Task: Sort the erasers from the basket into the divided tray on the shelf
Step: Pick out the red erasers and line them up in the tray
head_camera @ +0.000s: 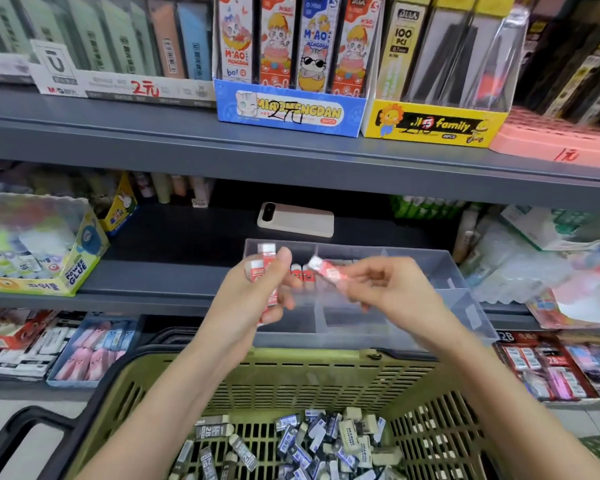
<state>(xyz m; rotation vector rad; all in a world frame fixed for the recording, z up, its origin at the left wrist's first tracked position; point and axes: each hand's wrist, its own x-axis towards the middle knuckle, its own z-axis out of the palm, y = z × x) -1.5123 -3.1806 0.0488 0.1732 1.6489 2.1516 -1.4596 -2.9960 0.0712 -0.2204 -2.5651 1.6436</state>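
Observation:
My left hand [262,294] grips a bunch of red-and-white erasers [266,259] above the near left part of the clear divided tray [463,308] on the middle shelf. My right hand [383,285] pinches one red-and-white eraser [328,270] over the tray's middle. More red erasers [303,273] stand in a back compartment of the tray. Below, the green basket [291,379] holds several black, blue and beige erasers [305,445].
A phone [296,219] lies on the shelf behind the tray. A glue box [73,261] stands at the left, plastic packets at the right. The upper shelf edge [291,161] overhangs. Eraser boxes fill the lower shelf on both sides of the basket.

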